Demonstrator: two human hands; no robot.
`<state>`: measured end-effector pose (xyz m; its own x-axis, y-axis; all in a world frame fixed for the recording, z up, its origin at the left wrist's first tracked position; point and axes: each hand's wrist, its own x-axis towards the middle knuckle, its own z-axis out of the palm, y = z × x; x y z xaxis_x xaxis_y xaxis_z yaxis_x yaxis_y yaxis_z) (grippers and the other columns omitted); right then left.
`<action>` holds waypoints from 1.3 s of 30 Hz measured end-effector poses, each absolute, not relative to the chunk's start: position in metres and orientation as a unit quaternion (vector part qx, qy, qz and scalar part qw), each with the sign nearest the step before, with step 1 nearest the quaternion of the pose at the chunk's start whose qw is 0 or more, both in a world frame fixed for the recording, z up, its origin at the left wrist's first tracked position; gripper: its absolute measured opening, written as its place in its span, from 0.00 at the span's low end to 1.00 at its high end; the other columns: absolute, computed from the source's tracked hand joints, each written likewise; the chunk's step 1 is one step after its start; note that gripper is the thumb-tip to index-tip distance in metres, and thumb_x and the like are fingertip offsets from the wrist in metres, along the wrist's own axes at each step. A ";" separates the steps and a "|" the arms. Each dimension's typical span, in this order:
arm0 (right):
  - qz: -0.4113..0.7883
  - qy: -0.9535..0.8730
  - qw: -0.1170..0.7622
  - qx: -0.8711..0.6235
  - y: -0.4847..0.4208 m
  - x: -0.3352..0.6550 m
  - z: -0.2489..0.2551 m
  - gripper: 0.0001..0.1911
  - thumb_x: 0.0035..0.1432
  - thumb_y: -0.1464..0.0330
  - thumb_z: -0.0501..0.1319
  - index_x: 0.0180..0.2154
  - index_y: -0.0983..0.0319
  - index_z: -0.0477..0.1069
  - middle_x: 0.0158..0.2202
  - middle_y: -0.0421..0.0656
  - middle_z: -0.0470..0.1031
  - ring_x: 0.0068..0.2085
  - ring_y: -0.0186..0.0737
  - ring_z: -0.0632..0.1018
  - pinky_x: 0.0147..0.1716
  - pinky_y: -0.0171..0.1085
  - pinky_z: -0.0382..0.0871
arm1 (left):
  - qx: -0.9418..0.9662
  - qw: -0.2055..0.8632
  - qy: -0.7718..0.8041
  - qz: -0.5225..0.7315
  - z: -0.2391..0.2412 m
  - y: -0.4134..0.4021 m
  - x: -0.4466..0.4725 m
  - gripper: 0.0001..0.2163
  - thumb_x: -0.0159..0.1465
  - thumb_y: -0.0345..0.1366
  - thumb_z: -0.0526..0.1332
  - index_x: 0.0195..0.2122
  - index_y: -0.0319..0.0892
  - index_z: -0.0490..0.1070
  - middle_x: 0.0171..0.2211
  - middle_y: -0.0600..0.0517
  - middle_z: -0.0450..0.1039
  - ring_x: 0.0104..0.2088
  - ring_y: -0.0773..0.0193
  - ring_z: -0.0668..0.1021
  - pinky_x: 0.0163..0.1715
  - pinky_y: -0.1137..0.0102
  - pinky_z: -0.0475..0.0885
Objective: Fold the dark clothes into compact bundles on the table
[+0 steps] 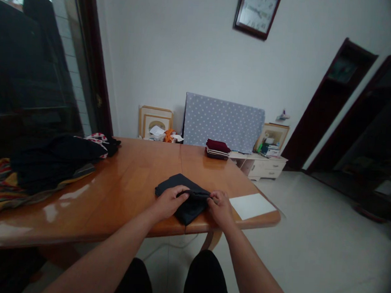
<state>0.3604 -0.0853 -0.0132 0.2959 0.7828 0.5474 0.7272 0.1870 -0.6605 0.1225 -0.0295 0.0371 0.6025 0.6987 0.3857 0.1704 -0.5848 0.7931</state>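
A dark, partly folded piece of clothing [191,210] lies near the front edge of the wooden table [148,161]; its exact kind I cannot make out. My left hand [170,201] pinches one end of a raised fold in it, thumb on top. At the fold's other end, my right hand [221,206] has its fingers closed on the same cloth. Between the two hands the fold stands slightly up from the layers below. A white sheet [252,206] rests just right of my right hand.
On the table's left lies a loose heap of clothes [55,160]. A neat stack of folded clothes [217,148], maroon on top, sits at the far edge. Behind are a dotted grey cloth cover [223,121], picture frames [155,121] and a low white cabinet [267,167].
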 end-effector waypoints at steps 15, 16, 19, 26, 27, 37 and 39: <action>0.016 -0.616 0.423 -0.664 -0.083 0.369 -0.022 0.06 0.50 0.71 0.57 0.31 0.59 0.71 0.32 0.41 0.73 0.37 0.41 0.73 0.40 0.38 0.65 | 0.861 0.361 0.231 0.275 0.035 -0.030 0.106 0.11 0.62 0.33 0.61 0.44 0.46 0.79 0.47 0.51 0.78 0.50 0.59 0.77 0.55 0.66 0.67; 0.016 -0.627 0.411 -0.661 -0.084 0.370 -0.022 0.07 0.49 0.72 0.56 0.31 0.59 0.71 0.32 0.41 0.73 0.37 0.41 0.72 0.39 0.38 0.65 | 0.870 0.358 0.219 0.260 0.036 -0.029 0.104 0.11 0.62 0.33 0.61 0.43 0.47 0.80 0.47 0.51 0.78 0.51 0.59 0.76 0.56 0.66 0.66; 0.013 -0.641 0.403 -0.654 -0.088 0.372 -0.021 0.08 0.50 0.73 0.54 0.28 0.59 0.71 0.32 0.42 0.73 0.37 0.41 0.73 0.39 0.38 0.65 | 0.878 0.359 0.210 0.236 0.040 -0.029 0.099 0.12 0.61 0.32 0.60 0.42 0.48 0.80 0.48 0.52 0.78 0.53 0.59 0.75 0.57 0.65 0.65; -0.052 -0.687 0.396 -0.607 -0.098 0.361 -0.013 0.14 0.53 0.73 0.56 0.39 0.57 0.76 0.42 0.44 0.76 0.45 0.44 0.74 0.47 0.43 0.66 | 0.860 0.369 0.240 0.257 0.035 -0.027 0.095 0.12 0.61 0.31 0.58 0.41 0.46 0.80 0.44 0.51 0.79 0.47 0.60 0.78 0.52 0.66 0.69; -0.052 -0.699 0.384 -0.601 -0.100 0.358 -0.010 0.13 0.53 0.74 0.56 0.38 0.57 0.76 0.42 0.44 0.76 0.45 0.44 0.74 0.47 0.43 0.66 | 0.853 0.369 0.251 0.270 0.034 -0.024 0.093 0.12 0.61 0.31 0.58 0.41 0.46 0.79 0.43 0.52 0.79 0.45 0.61 0.78 0.50 0.67 0.70; -0.004 -0.766 0.354 -0.536 -0.131 0.311 0.027 0.17 0.58 0.59 0.64 0.48 0.57 0.73 0.45 0.45 0.76 0.48 0.47 0.74 0.48 0.45 0.67 | 0.744 0.311 0.386 0.448 0.036 0.020 0.050 0.12 0.57 0.29 0.55 0.40 0.42 0.72 0.37 0.51 0.77 0.38 0.63 0.77 0.40 0.69 0.72; -0.002 -0.772 0.334 -0.541 -0.132 0.306 0.022 0.18 0.57 0.59 0.64 0.49 0.58 0.72 0.45 0.45 0.77 0.47 0.48 0.74 0.48 0.46 0.67 | 0.782 0.273 0.385 0.407 0.031 0.024 0.044 0.16 0.54 0.27 0.56 0.44 0.44 0.73 0.41 0.51 0.78 0.41 0.61 0.78 0.44 0.67 0.72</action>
<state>0.3064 -0.1316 0.0221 -0.1915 0.8344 0.5168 0.8365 0.4142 -0.3588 0.0442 0.0243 0.0310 0.3718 0.8252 0.4253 0.3804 -0.5533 0.7410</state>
